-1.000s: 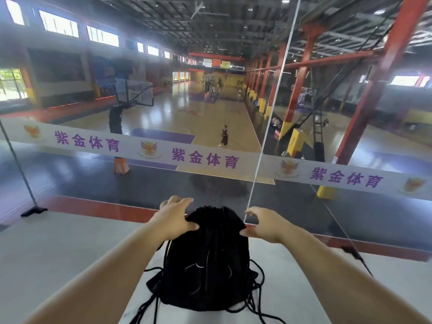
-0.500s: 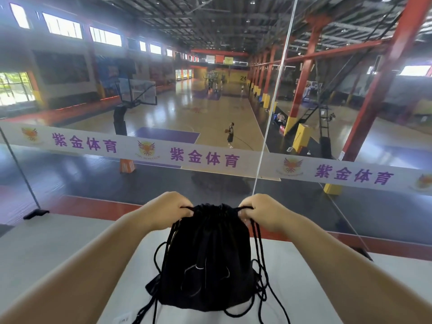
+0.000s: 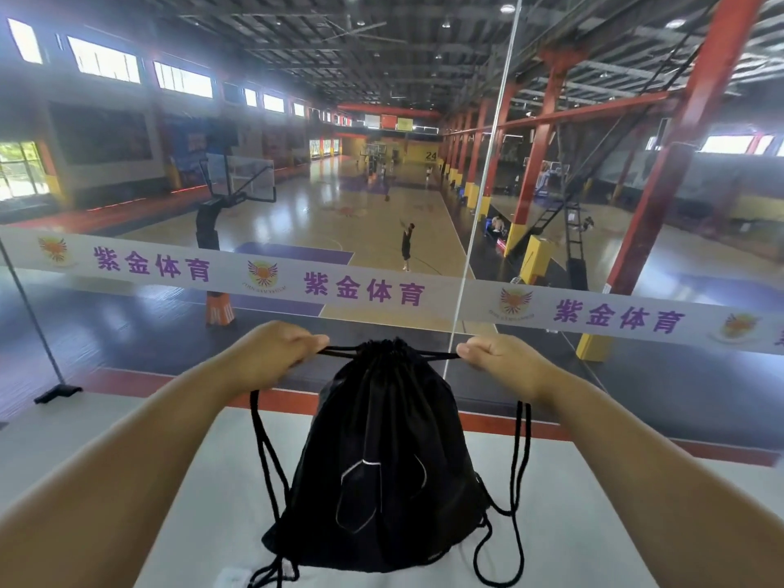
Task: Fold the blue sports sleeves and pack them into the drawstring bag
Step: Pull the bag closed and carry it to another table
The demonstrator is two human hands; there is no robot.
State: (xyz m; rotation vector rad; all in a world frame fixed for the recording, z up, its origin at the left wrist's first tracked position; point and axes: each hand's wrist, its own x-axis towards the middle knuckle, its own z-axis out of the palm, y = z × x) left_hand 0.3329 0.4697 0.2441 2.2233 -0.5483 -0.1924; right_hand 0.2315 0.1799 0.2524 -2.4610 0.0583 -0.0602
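A wide indoor basketball hall with a glossy wooden floor (image 3: 373, 231), red steel columns and a dark truss roof is seen through a tall glass pane. A pale frosted strip printed with purple characters and winged emblems (image 3: 365, 288) is carried across that pane at mid height. A black portable basketball stand with a clear backboard (image 3: 237, 184) is placed on the left of the court, and a person in dark clothing (image 3: 407, 246) is seen standing near the middle of it.

In the foreground, a flat white counter (image 3: 572, 524) is set against the glass. A black fabric drawstring bag with a faint grey hexagonal mark on its front (image 3: 382, 468) is stood upright on this counter, its base resting on the surface and its mouth gathered shut at the top. Thin black cords (image 3: 519, 468) are drawn taut from the mouth to either side and are left hanging in loops down both flanks of the bag.

The left hand (image 3: 275, 354) is closed in a fist around the cord just left of the bag's mouth. The right hand (image 3: 500, 358) is closed likewise around the cord just right of it. The blue sleeves are not visible.
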